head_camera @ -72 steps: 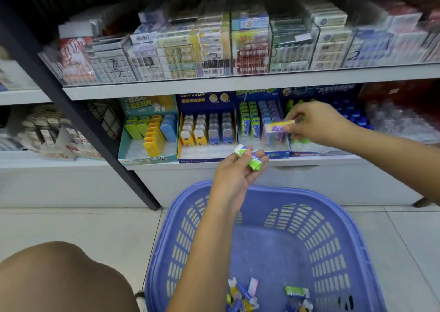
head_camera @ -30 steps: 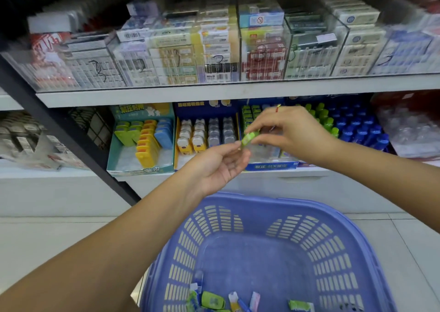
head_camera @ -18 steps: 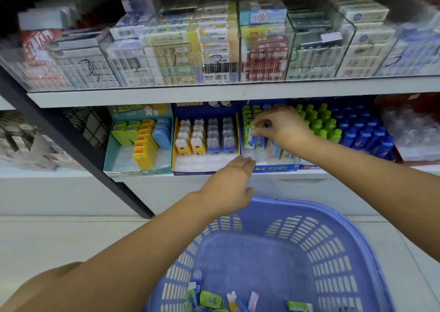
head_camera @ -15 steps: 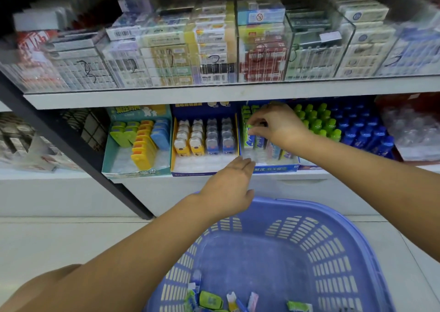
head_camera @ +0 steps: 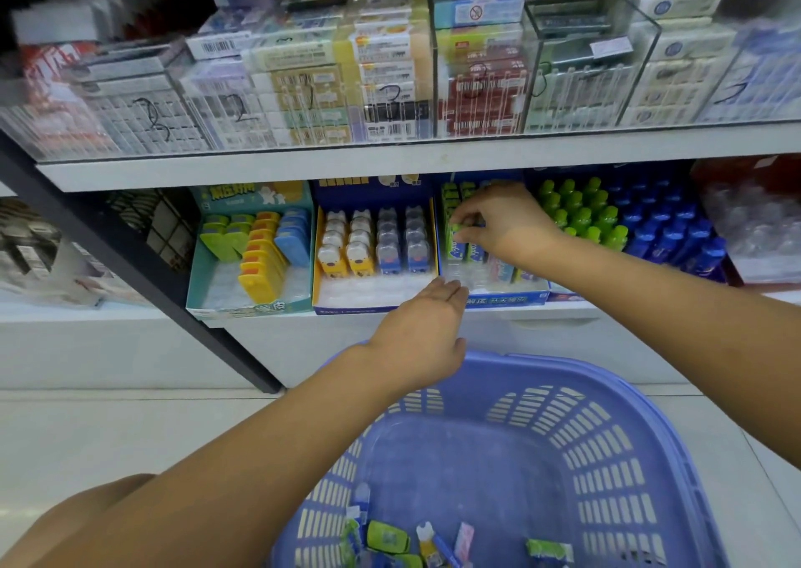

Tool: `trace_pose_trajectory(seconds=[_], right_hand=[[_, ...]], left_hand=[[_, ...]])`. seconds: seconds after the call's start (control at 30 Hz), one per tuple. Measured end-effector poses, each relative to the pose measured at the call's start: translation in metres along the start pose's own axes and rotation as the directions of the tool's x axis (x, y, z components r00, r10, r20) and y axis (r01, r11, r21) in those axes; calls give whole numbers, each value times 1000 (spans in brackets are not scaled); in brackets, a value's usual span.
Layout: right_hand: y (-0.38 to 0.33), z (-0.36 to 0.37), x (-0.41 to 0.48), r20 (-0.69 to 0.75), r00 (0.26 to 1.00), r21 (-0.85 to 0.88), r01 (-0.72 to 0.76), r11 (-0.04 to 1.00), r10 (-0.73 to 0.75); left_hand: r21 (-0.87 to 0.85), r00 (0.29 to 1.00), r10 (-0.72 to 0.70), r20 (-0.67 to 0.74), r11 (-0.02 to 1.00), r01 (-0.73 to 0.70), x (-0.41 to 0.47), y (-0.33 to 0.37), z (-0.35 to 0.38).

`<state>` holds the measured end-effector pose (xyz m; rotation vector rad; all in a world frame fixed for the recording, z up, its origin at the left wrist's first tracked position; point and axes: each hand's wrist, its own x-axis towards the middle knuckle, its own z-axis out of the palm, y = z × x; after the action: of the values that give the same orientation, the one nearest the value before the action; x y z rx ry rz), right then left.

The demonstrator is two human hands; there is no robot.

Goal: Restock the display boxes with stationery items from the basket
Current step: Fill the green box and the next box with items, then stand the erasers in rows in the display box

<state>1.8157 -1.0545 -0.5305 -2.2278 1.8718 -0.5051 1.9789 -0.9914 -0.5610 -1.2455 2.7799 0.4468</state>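
Person, head-camera view: left hand [head_camera: 422, 333] and right hand [head_camera: 505, 223], both bare, no rings, watch or gloves; forearms uncovered, no sleeve edge in view; knee bare at lower left.

Right hand [head_camera: 505, 221] hides part of the display box [head_camera: 494, 296] rows; the item under its fingers [head_camera: 466, 234] is unclear. Basket [head_camera: 650, 429] cut off below; upper-shelf labels blurred.
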Motion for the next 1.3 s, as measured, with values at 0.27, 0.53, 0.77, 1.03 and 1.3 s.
trace_pose_trajectory(seconds=[0.27, 0.53, 0.77, 1.03, 1.3], right_hand=[[-13, 3, 11, 61, 998, -279, -7, 960, 25], [-24, -6, -54, 20, 998, -119, 67, 991, -65], [-3, 102, -182, 759, 602, -251, -80, 965, 247], [18, 218, -257, 795, 594, -22, -173, 985, 122], [-14, 269, -265, 733, 661, 25, 208, 978, -159]], left_hand=[[8, 1000, -6, 10, 1000, 5, -2, 0, -2], [-156, 994, -1, -112, 988, -16, -44, 10, 42], [-68, 829, -209, 519, 956, 284, -88, -15, 148], [101, 666, -176, 725, 984, 150, -104, -33, 210], [99, 797, -44, 602, 995, -20, -109, -29, 251]])
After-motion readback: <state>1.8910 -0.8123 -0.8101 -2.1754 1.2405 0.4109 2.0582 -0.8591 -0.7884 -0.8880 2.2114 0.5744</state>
